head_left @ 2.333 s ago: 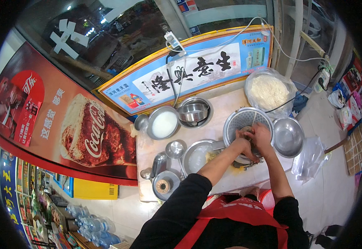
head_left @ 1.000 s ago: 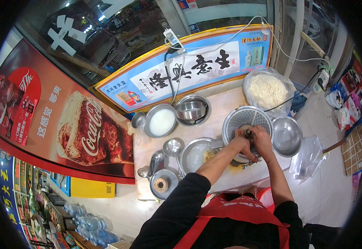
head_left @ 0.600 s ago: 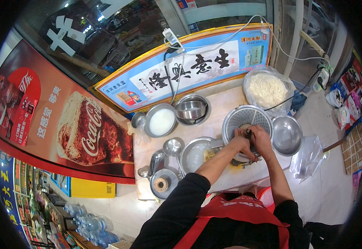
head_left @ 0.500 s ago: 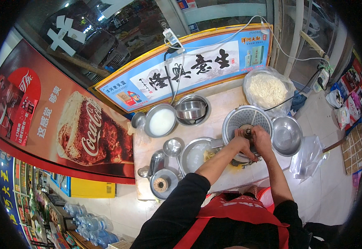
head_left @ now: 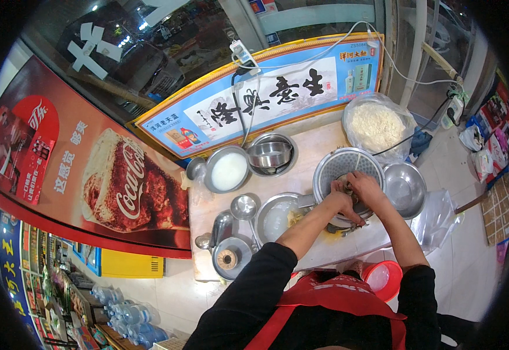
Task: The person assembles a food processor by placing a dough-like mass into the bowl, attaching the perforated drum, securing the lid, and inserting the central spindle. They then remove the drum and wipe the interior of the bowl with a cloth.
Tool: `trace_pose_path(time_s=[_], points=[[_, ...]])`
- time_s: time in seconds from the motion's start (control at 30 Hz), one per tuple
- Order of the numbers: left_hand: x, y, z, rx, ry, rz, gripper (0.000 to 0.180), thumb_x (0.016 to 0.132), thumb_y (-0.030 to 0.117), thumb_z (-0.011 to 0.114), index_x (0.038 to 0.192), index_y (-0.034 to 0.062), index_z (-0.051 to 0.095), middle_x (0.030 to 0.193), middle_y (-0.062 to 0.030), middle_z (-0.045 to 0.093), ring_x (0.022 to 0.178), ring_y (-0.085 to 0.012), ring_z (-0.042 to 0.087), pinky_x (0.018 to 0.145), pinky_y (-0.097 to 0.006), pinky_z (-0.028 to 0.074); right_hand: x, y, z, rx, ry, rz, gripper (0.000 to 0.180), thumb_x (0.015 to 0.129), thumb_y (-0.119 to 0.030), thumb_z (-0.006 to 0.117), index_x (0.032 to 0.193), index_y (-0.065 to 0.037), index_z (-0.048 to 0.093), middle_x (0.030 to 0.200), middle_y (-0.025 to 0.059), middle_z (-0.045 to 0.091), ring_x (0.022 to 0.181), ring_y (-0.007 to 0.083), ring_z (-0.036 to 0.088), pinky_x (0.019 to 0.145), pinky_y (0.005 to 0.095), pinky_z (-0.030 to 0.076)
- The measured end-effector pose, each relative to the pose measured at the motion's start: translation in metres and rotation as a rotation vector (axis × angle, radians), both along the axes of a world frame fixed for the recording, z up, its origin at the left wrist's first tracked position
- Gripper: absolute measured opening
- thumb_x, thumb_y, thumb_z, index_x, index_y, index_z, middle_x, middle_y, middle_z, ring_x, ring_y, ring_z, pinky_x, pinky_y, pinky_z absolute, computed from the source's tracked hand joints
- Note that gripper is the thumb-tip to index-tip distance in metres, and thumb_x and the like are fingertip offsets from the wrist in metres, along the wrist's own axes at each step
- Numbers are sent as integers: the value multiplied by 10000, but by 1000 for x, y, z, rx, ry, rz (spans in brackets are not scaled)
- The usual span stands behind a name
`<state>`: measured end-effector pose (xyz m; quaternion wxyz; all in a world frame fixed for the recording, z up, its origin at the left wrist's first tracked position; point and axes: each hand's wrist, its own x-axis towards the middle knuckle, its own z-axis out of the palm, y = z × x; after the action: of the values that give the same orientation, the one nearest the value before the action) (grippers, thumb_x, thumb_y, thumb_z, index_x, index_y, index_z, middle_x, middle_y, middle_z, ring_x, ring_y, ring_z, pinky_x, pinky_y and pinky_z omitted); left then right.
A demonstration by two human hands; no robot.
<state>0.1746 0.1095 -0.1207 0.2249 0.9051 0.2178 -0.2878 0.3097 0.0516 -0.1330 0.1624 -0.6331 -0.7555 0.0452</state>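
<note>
- Over the perforated metal strainer [head_left: 348, 169], head view: the left hand [head_left: 342, 201] and the right hand [head_left: 366, 189] are held close together, fingers curled around a small dark item [head_left: 352, 192] that is pinched between them; what the item is cannot be told at this size.
- Compared with the view of about two seconds earlier, the hands are seen lower and nearer the strainer's front rim; the small item has remained between them, so the handling over the strainer is judged to be continuing rather than finished.
- Beside the strainer, to the right, an empty steel bowl [head_left: 405, 188] is shown; behind it, a bag-lined bowl of white shredded food [head_left: 377, 125].
- Left of the strainer, a shallow steel pan [head_left: 278, 216] with pale contents is seen just under the left forearm.
- Farther left on the pale surface [head_left: 318, 137]: a bowl of white liquid [head_left: 228, 170], a nested steel pot [head_left: 271, 154], a ladle [head_left: 244, 207] and a round lid [head_left: 231, 258].
- Below the surface edge, a red bucket [head_left: 383, 279] is visible by the red apron [head_left: 336, 303].
</note>
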Motion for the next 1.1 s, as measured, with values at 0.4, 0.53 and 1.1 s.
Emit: trace_pose_path(time_s=[0.4,0.53,1.1], points=[[-6,-7,-22,186,-94,119,1200,464,889,637,1325,57,562,1406,-243,472,1393,-407,256,1142,-466,125,-18,12,-25,-109,-152,-257,221,855,-216,578,1018,-80,515,825,142,691,778,326,686,643,451,540],[-10,-2,-17,155,-126,93,1175,480,885,639,1323,70,568,1406,-221,484,1387,-388,292,1146,-456,152,-13,5,-15,-60,-114,-161,208,875,-227,554,1023,-83,529,796,138,684,766,329,682,644,456,532],[-6,2,3,20,55,-3,1236,491,917,611,1504,264,340,1589,-213,152,1464,-443,-60,1148,-536,-60,10,14,10,-221,-173,25,226,851,-258,595,1031,-122,610,848,102,680,816,326,667,685,446,508]])
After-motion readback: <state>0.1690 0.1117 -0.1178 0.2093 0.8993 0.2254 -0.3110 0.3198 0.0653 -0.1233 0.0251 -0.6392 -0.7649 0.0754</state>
